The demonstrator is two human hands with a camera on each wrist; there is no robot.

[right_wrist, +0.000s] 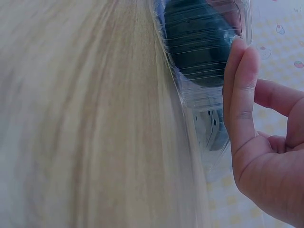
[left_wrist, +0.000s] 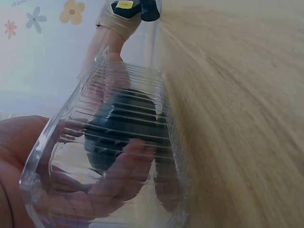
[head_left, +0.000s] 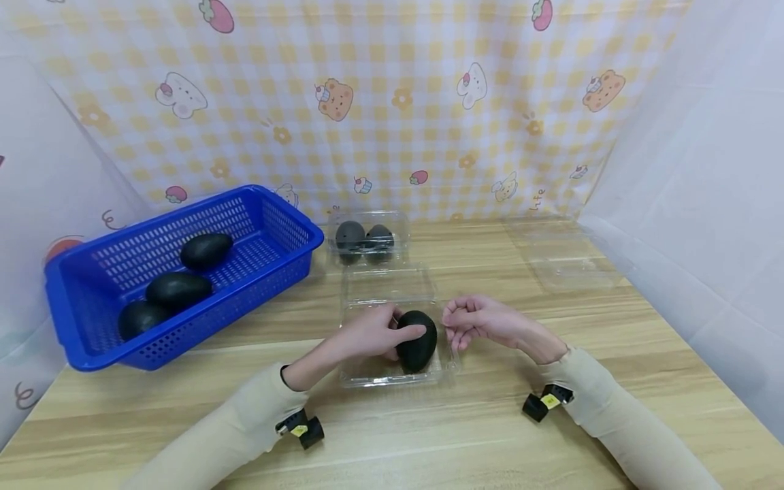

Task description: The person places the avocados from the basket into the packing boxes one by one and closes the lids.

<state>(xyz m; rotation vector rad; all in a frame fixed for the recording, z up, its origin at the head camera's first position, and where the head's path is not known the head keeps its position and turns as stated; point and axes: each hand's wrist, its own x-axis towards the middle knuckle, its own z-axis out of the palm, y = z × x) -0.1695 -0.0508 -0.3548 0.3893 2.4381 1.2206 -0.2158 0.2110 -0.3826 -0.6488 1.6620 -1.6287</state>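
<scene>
My left hand [head_left: 370, 332] grips a dark avocado [head_left: 418, 344], thumb over its upper side. The avocado is inside the base of a clear plastic clamshell box [head_left: 361, 374], whose lid [head_left: 388, 282] lies folded back. Through the ribbed wall, the left wrist view shows the left fingers [left_wrist: 126, 173] around the avocado [left_wrist: 130, 126]. My right hand [head_left: 486, 320] is at the box's right rim. In the right wrist view, its straight fingers [right_wrist: 242, 90] meet the rim beside the avocado [right_wrist: 197, 45]; a firm pinch is not visible.
A blue plastic basket [head_left: 300, 262] at the left holds 3 avocados. Behind the open box is a closed clear box [head_left: 398, 221] with two dark avocados. Empty clear boxes [head_left: 566, 262] lie at the back right. A checked curtain [head_left: 392, 136] hangs behind the wooden table [head_left: 429, 435].
</scene>
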